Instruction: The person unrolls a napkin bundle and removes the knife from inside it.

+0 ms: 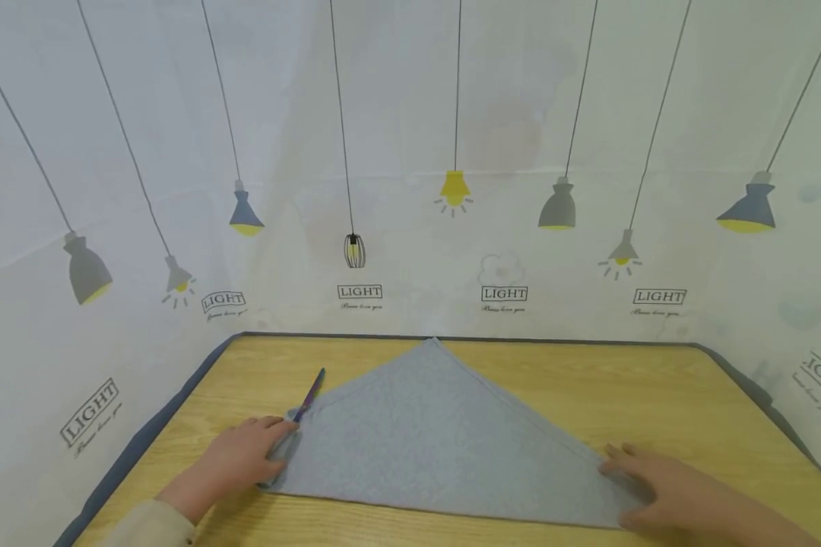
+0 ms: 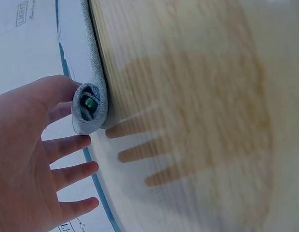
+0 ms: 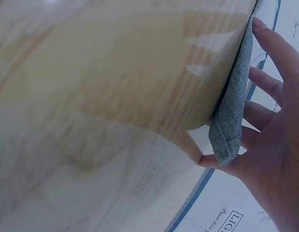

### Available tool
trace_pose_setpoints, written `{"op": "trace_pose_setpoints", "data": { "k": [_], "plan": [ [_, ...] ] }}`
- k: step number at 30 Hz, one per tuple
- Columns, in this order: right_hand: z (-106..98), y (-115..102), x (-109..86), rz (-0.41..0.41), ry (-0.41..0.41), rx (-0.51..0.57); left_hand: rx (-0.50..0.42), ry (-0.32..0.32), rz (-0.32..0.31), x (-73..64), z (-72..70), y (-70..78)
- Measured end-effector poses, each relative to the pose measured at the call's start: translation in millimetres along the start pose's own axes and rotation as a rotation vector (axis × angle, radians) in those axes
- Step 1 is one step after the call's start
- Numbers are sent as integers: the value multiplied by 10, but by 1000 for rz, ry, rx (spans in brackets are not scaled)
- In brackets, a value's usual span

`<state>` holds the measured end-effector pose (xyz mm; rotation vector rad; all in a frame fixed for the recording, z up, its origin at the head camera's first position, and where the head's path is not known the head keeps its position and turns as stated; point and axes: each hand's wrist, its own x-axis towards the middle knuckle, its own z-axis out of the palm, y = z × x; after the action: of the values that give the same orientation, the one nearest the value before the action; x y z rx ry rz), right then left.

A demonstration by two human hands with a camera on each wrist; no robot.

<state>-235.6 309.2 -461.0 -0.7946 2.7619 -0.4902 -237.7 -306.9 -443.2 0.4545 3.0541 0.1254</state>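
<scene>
A grey-blue cloth (image 1: pixel 424 441) lies folded into a triangle, its point toward the far table edge. Its left corner is rolled round a slender, shiny purple-blue thing like a knife blade (image 1: pixel 311 393), whose tip sticks out at the far end. A green end (image 2: pixel 90 103) shows inside the roll in the left wrist view. My left hand (image 1: pixel 242 453) holds this roll (image 2: pixel 77 113) with thumb and index finger, the other fingers spread. At the cloth's right corner (image 3: pixel 227 130), my right hand (image 1: pixel 677 486) rests with fingers extended and touching the cloth.
The wooden table (image 1: pixel 568 380) has a dark blue border along its edge. Behind and beside it hangs a pale curtain (image 1: pixel 410 251) printed with lamps and lettering. Reflections of the hands show on the glossy tabletop.
</scene>
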Motion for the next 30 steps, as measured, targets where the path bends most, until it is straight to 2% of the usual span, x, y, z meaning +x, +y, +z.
{"op": "trace_pose_setpoints", "data": {
  "k": [9,21,30],
  "plan": [
    [-33,6,11,-41,-9,17,-17,-35,-11,-14,-72,-28],
    [-32,-4,0,-66,1,16,-27,-72,-36,-39,-74,-86],
    [-44,-31,-6,-44,-1,3,1,-40,-43,-40,6,-192]
  ]
}}
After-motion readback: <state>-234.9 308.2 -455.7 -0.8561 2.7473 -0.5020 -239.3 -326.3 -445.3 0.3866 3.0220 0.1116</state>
